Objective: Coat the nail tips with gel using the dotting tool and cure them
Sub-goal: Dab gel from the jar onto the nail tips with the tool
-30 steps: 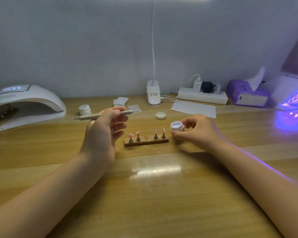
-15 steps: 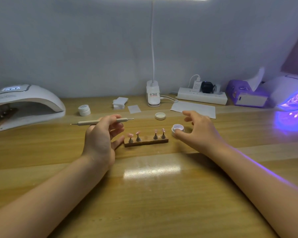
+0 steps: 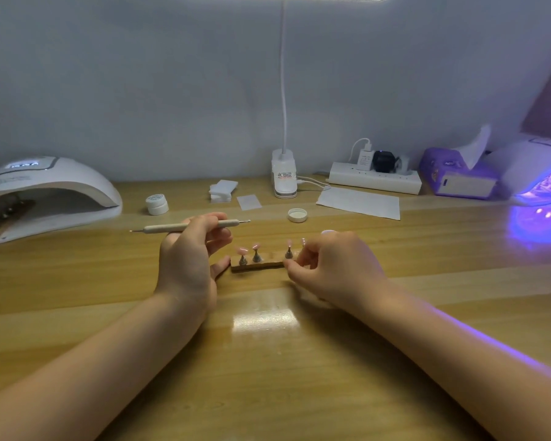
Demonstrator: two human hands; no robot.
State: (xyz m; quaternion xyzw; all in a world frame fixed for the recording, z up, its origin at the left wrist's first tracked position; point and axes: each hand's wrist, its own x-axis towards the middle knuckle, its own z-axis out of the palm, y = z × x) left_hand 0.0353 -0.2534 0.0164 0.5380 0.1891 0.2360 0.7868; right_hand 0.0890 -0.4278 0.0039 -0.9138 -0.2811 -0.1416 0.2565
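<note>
A small wooden holder (image 3: 254,265) lies mid-table with several pink nail tips (image 3: 242,250) standing on metal pegs. My left hand (image 3: 188,259) grips the beige dotting tool (image 3: 169,228) level above the table, and its little finger touches the holder's left end. My right hand (image 3: 331,268) pinches the holder's right end between thumb and curled fingers and hides the last peg's base. Just behind this hand, only the rim of the open white gel jar (image 3: 327,232) shows. Its lid (image 3: 297,215) lies upturned farther back.
A white nail lamp (image 3: 48,192) with another holder inside stands at the left. At the right edge is a lit UV lamp (image 3: 541,183). Along the back are a closed jar (image 3: 157,204), white pads (image 3: 223,190), a desk lamp base (image 3: 283,179), paper (image 3: 360,203), a power strip (image 3: 374,182) and a tissue box (image 3: 455,181).
My right hand set down and let go of the gel jar, then moved left to the holder's right end. My left hand sank a little with the tool.
</note>
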